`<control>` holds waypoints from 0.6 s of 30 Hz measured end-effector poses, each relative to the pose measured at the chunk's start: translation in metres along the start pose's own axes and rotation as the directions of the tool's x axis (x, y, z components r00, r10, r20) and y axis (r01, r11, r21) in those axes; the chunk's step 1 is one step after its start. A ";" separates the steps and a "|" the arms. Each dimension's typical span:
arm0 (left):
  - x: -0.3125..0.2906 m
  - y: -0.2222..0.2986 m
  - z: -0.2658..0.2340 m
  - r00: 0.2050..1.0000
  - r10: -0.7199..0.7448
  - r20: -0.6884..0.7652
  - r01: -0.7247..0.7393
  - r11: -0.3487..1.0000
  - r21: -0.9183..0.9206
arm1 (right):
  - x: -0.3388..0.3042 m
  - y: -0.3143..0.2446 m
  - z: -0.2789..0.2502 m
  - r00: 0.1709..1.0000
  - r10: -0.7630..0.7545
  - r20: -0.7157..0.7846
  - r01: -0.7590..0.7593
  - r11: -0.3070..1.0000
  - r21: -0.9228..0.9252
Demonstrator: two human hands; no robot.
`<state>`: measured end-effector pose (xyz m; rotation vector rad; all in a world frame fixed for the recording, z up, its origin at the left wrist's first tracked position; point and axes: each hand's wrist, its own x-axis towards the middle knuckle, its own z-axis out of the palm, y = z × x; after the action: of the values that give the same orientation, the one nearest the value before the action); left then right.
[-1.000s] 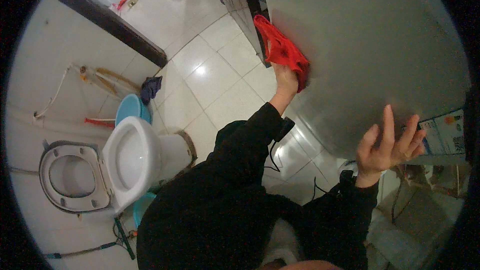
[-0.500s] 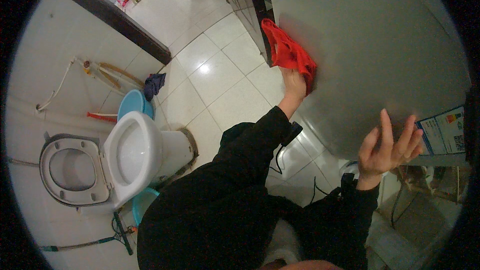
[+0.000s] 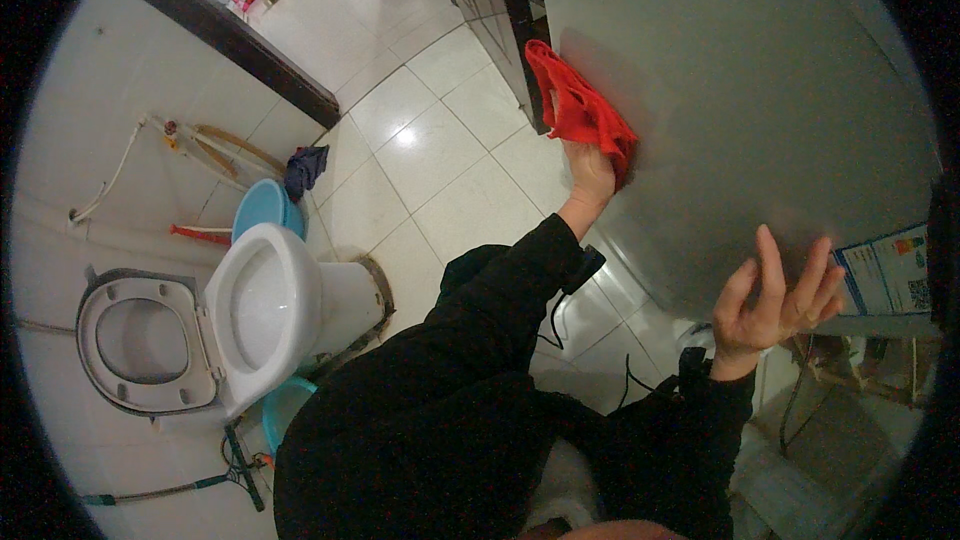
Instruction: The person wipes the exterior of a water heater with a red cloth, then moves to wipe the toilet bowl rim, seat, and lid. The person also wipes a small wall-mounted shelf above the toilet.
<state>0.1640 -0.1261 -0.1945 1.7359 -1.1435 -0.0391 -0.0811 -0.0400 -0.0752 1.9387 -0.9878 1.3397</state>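
My left hand point(image 3: 591, 175) grips a folded red cloth point(image 3: 580, 110), its fingers hidden behind the fabric. The cloth lies against the left edge of a large, smooth grey panel point(image 3: 720, 110), which looks like the side of an appliance. Lower right, my right hand point(image 3: 772, 305) has its fingers spread and holds nothing. Those fingers are at the panel's lower part, beside a blue and white sticker point(image 3: 885, 270); whether they touch the surface I cannot tell.
On the left stands a white toilet point(image 3: 270, 300) with its seat point(image 3: 145, 340) raised. A blue basin point(image 3: 262, 208), a dark cloth point(image 3: 305, 172) and a long-handled squeegee point(image 3: 240, 470) are around it. A dark-framed doorway point(image 3: 240, 40) opens at upper left.
Both hands stay almost in place, the left still on the red cloth. The whole view has shifted very slightly.
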 end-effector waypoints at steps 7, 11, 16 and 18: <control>-0.003 -0.026 0.009 0.939 0.335 -0.084 -0.304 0.917 0.257 | -0.003 0.000 0.005 1.000 0.011 -0.001 -0.011 0.999 -0.046; -0.005 -0.019 0.006 0.988 -0.068 0.139 -0.035 0.778 0.627 | -0.004 0.000 0.004 1.000 0.014 0.005 -0.013 0.997 -0.073; 0.003 -0.001 0.000 0.985 0.135 -0.109 -0.147 0.982 -0.115 | -0.002 0.002 0.004 0.999 -0.038 0.017 0.039 0.996 -0.084; 0.003 0.003 -0.001 0.980 -0.161 0.119 0.130 0.965 0.230 | -0.002 0.002 0.006 0.999 -0.034 0.008 0.034 0.996 -0.085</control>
<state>0.1640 -0.1274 -0.1907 2.0402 -1.1509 -0.1266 -0.0805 -0.0454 -0.0789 1.8890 -0.9943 1.2528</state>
